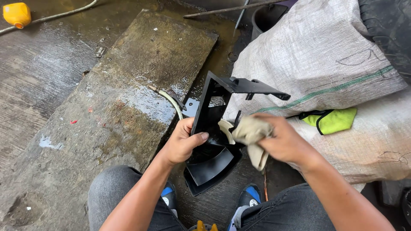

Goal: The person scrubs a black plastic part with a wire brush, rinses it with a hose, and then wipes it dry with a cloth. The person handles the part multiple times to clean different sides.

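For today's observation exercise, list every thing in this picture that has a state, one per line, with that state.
Black plastic bracket-shaped part: upright, gripped by left hand.
Beige crumpled cloth: bunched in right hand, pressed against the part.
Grey concrete slab: wet, stained.
Yellow plastic jug: lying on its side.
Grey woven sacks: full, stacked.
Yellow-green fabric piece: crumpled on a sack.

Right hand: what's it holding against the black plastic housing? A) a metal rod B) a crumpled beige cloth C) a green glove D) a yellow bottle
B: the right hand has a crumpled beige cloth in its grip, pressed to the black plastic housing, which the left hand steadies by its edge.
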